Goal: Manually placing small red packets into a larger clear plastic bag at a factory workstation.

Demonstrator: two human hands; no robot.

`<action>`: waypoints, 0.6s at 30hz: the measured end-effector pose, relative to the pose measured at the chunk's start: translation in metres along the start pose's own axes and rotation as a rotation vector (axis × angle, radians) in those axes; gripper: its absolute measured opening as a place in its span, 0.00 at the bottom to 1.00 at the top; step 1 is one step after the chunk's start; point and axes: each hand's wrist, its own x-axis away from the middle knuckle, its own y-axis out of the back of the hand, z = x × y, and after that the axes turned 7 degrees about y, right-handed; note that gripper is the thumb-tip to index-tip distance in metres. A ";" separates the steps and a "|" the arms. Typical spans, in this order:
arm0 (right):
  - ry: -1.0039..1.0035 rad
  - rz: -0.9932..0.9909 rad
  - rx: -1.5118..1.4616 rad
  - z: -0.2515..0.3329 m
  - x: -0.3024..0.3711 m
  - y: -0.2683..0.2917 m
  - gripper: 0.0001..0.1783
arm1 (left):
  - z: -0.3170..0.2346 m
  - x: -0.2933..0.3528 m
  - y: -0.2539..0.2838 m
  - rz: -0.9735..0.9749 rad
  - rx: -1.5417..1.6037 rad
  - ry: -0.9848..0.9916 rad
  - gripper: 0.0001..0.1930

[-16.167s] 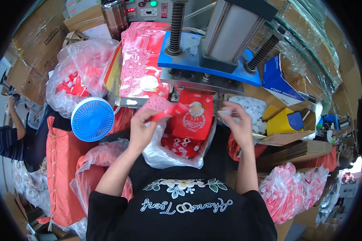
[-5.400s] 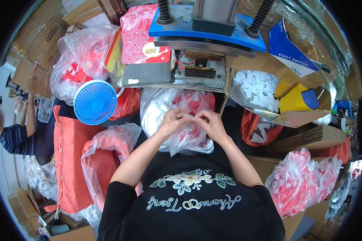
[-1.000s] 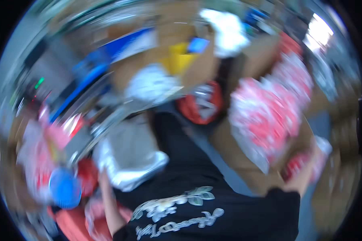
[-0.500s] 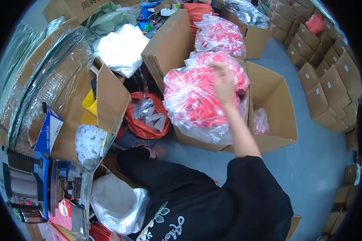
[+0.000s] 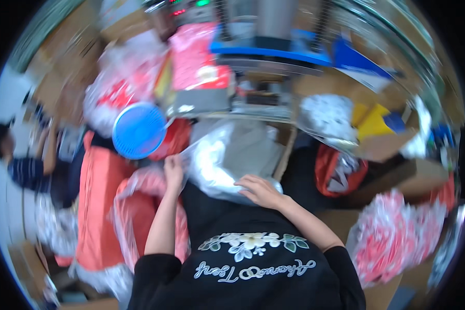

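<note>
In front of me lies a clear plastic bag [image 5: 209,160] with grey flat material [image 5: 250,150] inside; its kind I cannot make out. My left hand [image 5: 174,173] is closed at the bag's left edge, pinching the plastic. Across the near right rim rests my right hand [image 5: 262,192], its fingers stretched out over the plastic. A round blue plastic basket [image 5: 139,130] stands just beyond my left hand. Red plastic [image 5: 175,138] shows behind the bag, and a pink-red bag lined with clear film [image 5: 139,206] is beside my left forearm.
Ahead is a bench machine with a blue plate [image 5: 271,53], beside a pink packet [image 5: 194,57]. White pieces fill a clear container [image 5: 326,116]. At right sit a red bag of scraps [image 5: 341,173] and a bag of pink items [image 5: 385,237]. Another person [image 5: 28,160] is at far left.
My view has swung left from the pink bags and cartons to the bench. My right hand has come from above the pink bags to the clear bag; my left hand now shows fully.
</note>
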 end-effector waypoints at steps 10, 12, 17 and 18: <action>0.355 -0.011 0.249 0.044 -0.097 0.003 0.18 | -0.043 0.102 -0.003 0.611 0.229 0.230 0.13; 0.499 0.077 0.391 0.044 -0.103 -0.002 0.20 | -0.057 0.111 -0.006 0.859 0.272 0.203 0.14; 0.451 0.412 0.523 0.025 -0.079 0.006 0.14 | -0.034 0.094 0.022 0.510 0.086 0.360 0.25; 0.457 0.425 0.515 0.026 -0.069 0.010 0.14 | -0.031 0.096 0.021 0.479 0.090 0.458 0.29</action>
